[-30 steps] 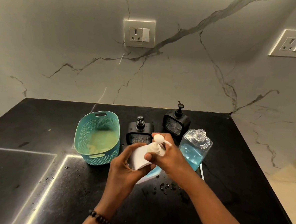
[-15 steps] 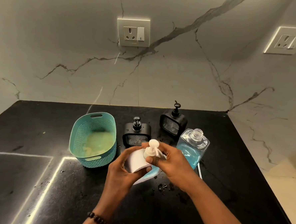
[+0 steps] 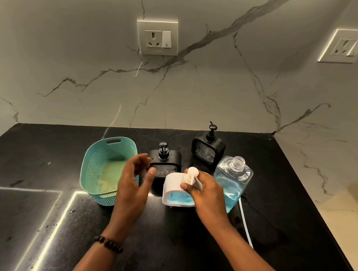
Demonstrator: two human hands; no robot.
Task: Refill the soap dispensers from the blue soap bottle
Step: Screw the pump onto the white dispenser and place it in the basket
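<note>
Near the counter's [image 3: 187, 251] middle, the right hand [image 3: 207, 191] pinches the white dispenser's [image 3: 174, 187] pump. The left hand [image 3: 134, 178] hovers beside it, fingers loosely spread, holding nothing.

white dispenser [image 3: 173, 190] upright, uncapped blue soap bottle [image 3: 233, 180] beside

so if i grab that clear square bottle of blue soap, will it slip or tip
The clear square bottle of blue soap probably stands steady: it looks wide and about half full. Its neck has no cap, so tilting could spill. The droplets on the black counter hint at slippery walls.
</note>
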